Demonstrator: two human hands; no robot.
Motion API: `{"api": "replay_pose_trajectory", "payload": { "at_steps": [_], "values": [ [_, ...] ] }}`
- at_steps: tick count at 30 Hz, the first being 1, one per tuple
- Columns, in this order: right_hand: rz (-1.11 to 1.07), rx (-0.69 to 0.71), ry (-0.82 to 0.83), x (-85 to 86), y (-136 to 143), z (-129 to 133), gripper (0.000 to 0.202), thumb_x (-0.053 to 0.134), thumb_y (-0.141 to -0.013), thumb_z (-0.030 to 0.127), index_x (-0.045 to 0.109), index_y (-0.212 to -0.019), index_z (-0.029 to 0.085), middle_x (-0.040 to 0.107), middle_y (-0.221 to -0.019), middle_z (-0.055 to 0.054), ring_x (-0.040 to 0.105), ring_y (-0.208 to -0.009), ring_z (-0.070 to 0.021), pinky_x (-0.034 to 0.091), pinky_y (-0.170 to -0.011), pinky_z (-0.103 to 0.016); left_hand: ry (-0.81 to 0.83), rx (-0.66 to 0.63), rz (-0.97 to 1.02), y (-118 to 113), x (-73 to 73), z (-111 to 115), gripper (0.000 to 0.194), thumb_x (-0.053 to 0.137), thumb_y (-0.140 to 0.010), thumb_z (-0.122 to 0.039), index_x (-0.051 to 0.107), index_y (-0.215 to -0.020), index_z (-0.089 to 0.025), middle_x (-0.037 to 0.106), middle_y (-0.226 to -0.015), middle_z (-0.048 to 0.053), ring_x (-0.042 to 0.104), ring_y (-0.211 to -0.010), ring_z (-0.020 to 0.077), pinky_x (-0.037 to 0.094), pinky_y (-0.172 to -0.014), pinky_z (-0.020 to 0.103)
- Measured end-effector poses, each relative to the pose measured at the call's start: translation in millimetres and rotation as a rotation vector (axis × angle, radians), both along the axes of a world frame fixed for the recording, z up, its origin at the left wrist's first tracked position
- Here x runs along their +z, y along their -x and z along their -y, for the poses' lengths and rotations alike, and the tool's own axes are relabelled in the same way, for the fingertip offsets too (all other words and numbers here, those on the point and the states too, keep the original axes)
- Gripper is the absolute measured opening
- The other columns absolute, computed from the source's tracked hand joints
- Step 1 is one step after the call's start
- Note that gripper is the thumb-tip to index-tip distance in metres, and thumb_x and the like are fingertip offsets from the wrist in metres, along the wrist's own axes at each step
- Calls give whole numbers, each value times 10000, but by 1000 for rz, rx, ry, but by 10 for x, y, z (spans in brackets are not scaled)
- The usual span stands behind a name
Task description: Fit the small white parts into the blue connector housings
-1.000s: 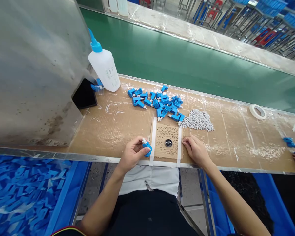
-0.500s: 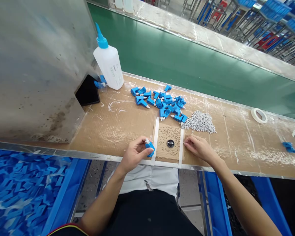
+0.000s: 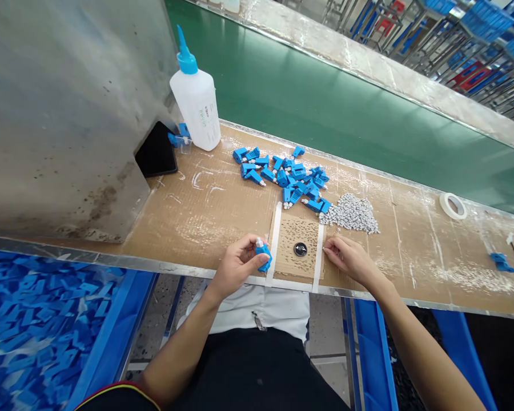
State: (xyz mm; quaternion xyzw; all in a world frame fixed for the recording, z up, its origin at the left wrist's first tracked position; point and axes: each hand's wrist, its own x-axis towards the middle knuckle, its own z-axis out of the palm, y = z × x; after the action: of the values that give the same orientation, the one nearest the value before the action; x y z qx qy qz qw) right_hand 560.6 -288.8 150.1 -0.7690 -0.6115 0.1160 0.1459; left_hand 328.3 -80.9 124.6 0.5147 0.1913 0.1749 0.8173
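Note:
A small blue plastic part with a whitish tip pointing up is held between the thumb and fingers of my left hand, left of a taped cardboard square. On that square lies a round black disc with a shiny middle. My right hand rests just right of the square, fingertips pinched together; whatever they grip is too small to name. Beyond the square are a loose heap of blue parts with white tips and a pile of small grey-white pieces.
A white bottle with a blue nozzle stands by a black phone-like slab and a metal box. A tape roll lies at right. A blue bin of blue parts sits below left; a green belt runs behind.
The camera view has shifted slightly. Both hands keep nearly the same pose beside the cardboard square, with the blue part still in my left hand.

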Motion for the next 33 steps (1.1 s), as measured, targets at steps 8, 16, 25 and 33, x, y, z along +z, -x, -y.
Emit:
{"api": "replay_pose_trajectory", "payload": {
  "at_steps": [8, 16, 25, 33],
  "values": [
    [153, 21, 1, -24, 46, 33, 203, 408, -1031, 270, 524, -867, 238, 659, -807, -60, 616, -695, -201, 482, -634, -318, 29, 31, -71, 31, 15, -5, 456, 760, -786, -585, 618, -921, -174, 588, -749, -11, 493, -497, 54, 409, -385, 140],
    [124, 40, -31, 121, 100, -74, 204, 414, -1033, 253, 505, -850, 239, 625, -756, -38, 595, -645, -172, 465, -589, -290, 29, 83, 26, 15, -60, -4, 431, 761, -812, -529, 647, -989, -153, 632, -746, 2, 605, -568, 99, 542, -514, 208],
    [215, 160, -5, 165, 391, -436, 242, 391, -1049, 243, 552, -869, 224, 638, -797, -58, 605, -707, -189, 456, -628, -307, 8, 109, 27, 26, -63, -8, 323, 768, -819, -428, 703, -978, -155, 659, -845, 23, 624, -694, 114, 598, -621, 224],
    [191, 183, 91, 192, 372, -496, 292, 369, -1052, 267, 557, -832, 233, 625, -779, -64, 592, -705, -195, 427, -618, -314, -25, 88, 45, 28, -67, -11, 310, 755, -831, -418, 737, -998, -157, 674, -906, 47, 635, -779, 137, 604, -675, 231]
  ]
}}
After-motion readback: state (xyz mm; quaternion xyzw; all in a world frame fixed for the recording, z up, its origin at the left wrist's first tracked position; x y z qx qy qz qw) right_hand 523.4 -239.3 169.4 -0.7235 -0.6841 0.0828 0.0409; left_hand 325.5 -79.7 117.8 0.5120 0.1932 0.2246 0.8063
